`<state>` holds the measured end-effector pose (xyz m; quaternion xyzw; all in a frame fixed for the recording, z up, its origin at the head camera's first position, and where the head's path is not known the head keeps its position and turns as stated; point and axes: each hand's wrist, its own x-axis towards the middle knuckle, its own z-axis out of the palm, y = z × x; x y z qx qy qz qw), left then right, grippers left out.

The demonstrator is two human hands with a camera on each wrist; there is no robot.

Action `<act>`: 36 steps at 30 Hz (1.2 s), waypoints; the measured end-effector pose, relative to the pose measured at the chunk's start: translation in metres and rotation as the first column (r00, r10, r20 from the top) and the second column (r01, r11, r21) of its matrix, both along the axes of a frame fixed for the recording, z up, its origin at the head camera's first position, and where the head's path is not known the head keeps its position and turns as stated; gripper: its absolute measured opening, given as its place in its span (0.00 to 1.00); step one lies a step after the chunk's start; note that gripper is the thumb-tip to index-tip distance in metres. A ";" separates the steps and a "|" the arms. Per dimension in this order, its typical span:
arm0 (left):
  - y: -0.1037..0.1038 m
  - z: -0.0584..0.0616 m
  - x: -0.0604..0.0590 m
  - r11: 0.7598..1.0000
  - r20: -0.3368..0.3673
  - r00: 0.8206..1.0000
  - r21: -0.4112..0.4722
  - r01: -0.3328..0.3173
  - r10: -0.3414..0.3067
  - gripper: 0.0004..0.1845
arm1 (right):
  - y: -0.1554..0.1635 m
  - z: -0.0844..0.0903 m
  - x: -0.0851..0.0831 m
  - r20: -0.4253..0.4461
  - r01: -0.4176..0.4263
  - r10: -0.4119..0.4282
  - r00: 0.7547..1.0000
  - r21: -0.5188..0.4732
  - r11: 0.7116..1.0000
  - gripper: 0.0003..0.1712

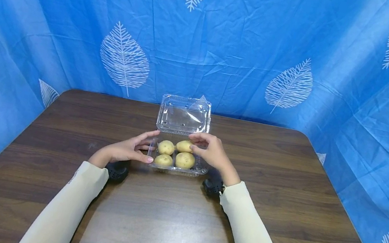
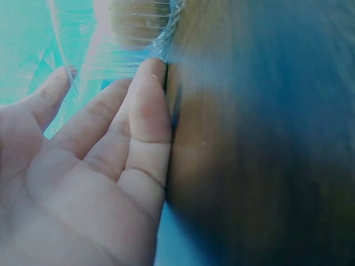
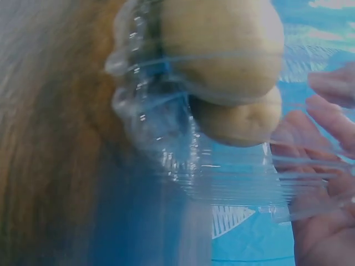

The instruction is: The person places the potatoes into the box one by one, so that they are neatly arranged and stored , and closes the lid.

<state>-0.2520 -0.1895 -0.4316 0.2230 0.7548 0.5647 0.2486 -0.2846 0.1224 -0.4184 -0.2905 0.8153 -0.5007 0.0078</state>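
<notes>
In the head view a clear plastic clamshell box lies open on the table, its lid tipped up behind. Several yellow potatoes sit in it: one front right, one front left, one back left. Over the box's right side, my right hand holds the back-right potato at its right end, between thumb and fingers. My left hand rests at the left wall, fingers spread and extended. In the right wrist view, plastic partly veils the right hand.
The box stands toward the back of the brown wooden table. A blue curtain with white leaf prints hangs behind and beside the table. Black devices are worn under both wrists.
</notes>
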 end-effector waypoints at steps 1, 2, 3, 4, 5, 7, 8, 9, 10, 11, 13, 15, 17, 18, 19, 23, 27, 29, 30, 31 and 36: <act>0.000 0.000 0.000 1.000 -0.001 1.000 0.003 0.002 -0.002 0.53 | 0.001 0.000 -0.001 0.026 -0.006 0.007 1.000 -0.025 1.000 0.18; 0.000 0.000 0.000 1.000 -0.002 1.000 0.004 0.002 -0.002 0.53 | 0.002 0.001 -0.001 0.048 -0.012 0.014 0.999 -0.050 0.999 0.18; 0.000 0.000 0.000 1.000 -0.002 1.000 0.005 0.004 -0.004 0.53 | 0.003 0.002 -0.001 0.074 -0.016 0.021 0.997 -0.076 0.997 0.18; 0.000 0.000 0.000 1.000 -0.001 1.000 0.007 0.004 -0.004 0.53 | 0.004 0.003 -0.001 0.097 -0.017 0.027 0.995 -0.100 0.995 0.18; -0.001 0.000 0.000 1.000 -0.001 1.000 0.006 0.005 -0.005 0.53 | 0.005 0.003 -0.002 0.119 -0.017 0.032 0.992 -0.122 0.992 0.19; -0.001 0.000 0.000 1.000 0.001 1.000 0.009 0.005 -0.005 0.53 | 0.007 0.005 -0.002 0.144 -0.014 0.037 0.989 -0.155 0.988 0.19; -0.001 0.000 0.000 1.000 0.002 1.000 0.008 0.004 -0.004 0.53 | 0.008 0.006 -0.002 0.148 -0.012 0.037 0.988 -0.166 0.986 0.19; -0.001 0.001 0.001 1.000 0.002 1.000 0.009 0.003 -0.003 0.53 | 0.009 0.006 -0.002 0.150 -0.008 0.034 0.988 -0.175 0.985 0.19; -0.001 0.001 0.001 1.000 0.002 1.000 0.010 0.002 -0.002 0.53 | 0.010 0.007 -0.002 0.149 -0.005 0.032 0.988 -0.183 0.983 0.19; -0.001 0.001 0.001 1.000 0.002 1.000 0.011 0.002 -0.002 0.53 | 0.011 0.007 -0.003 0.145 0.001 0.026 0.989 -0.185 0.983 0.19; -0.002 0.000 0.001 1.000 0.001 1.000 0.011 0.002 -0.002 0.53 | 0.013 0.008 -0.003 0.136 0.012 0.015 0.991 -0.194 0.981 0.19; -0.002 0.000 0.001 1.000 0.001 1.000 0.009 0.004 -0.004 0.53 | 0.015 0.006 -0.005 0.135 0.028 0.001 0.991 -0.209 0.977 0.20; -0.002 0.000 0.001 1.000 0.002 1.000 0.008 0.005 -0.006 0.53 | 0.017 0.005 -0.006 0.146 0.044 -0.011 0.989 -0.229 0.973 0.22; -0.002 0.000 0.001 1.000 0.003 1.000 0.006 0.006 -0.006 0.53 | 0.018 0.005 -0.007 0.153 0.053 -0.015 0.988 -0.244 0.968 0.23; -0.001 0.000 0.001 1.000 0.002 1.000 0.006 0.007 -0.007 0.53 | 0.020 0.005 -0.007 0.161 0.064 -0.023 0.987 -0.258 0.964 0.23; -0.001 0.002 0.001 1.000 0.001 1.000 0.008 0.007 -0.007 0.53 | 0.024 0.003 -0.010 0.192 0.101 -0.042 0.980 -0.309 0.946 0.26; 0.000 0.001 0.000 1.000 0.003 1.000 0.005 0.004 -0.004 0.53 | 0.027 -0.001 -0.013 0.219 0.130 -0.057 0.974 -0.335 0.933 0.28; 0.000 0.001 0.000 1.000 0.005 1.000 0.004 0.003 -0.003 0.53 | 0.028 -0.002 -0.014 0.231 0.146 -0.068 0.970 -0.337 0.930 0.29; 0.001 0.002 0.000 1.000 0.005 1.000 0.004 0.004 -0.004 0.53 | 0.028 -0.002 -0.014 0.239 0.155 -0.075 0.968 -0.336 0.929 0.29; 0.001 0.002 0.001 1.000 0.006 1.000 0.005 0.003 -0.003 0.53 | 0.029 -0.002 -0.014 0.245 0.163 -0.081 0.966 -0.334 0.928 0.29; 0.000 0.001 0.001 1.000 0.003 1.000 0.007 0.007 -0.007 0.53 | 0.030 -0.004 -0.015 0.296 0.205 -0.108 0.949 -0.319 0.925 0.33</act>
